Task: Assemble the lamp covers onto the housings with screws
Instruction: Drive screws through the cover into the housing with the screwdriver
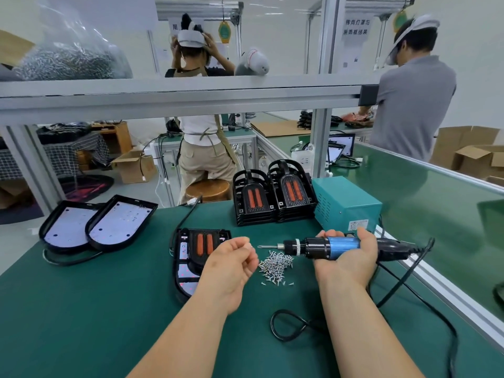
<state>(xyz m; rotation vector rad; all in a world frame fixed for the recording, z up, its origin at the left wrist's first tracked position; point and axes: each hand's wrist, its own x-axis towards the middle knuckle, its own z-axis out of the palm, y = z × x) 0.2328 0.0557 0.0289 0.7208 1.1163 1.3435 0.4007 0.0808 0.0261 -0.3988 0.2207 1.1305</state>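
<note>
- head view: gripping the electric screwdriver [327, 245] in the right hand [349, 257], palm up, fingers and thumb wrapped round the blue barrel, bit pointing toward the left hand [231, 259].
- pinching with the left fingertips, fingers curled in, apparently on a single screw [250, 245]; too small to be sure.
- lying flat on the green table [81, 309], just beside the left hand and partly hidden by it: black lamp cover [203, 244] with two orange lenses, seated on its housing [185, 271].
- farther back, two stacks of spare covers [272, 197] next to a teal power box [343, 203]; at far left, two open housings [120, 222] overlapping, white boards up.
- between the hands, a loose pile of screws [276, 264] straight on the mat, in no tray.
- likely handling: stiff, light plastic shells, best held by the black rim, away from lenses and board; tiny slippery screws, prone to rolling or dropping off the bit, best taken by the head.
- containers: clear bag [71, 58] on the upper shelf, bulging with silvery screws; cardboard box [136, 167] on the floor behind, contents not visible.
</note>
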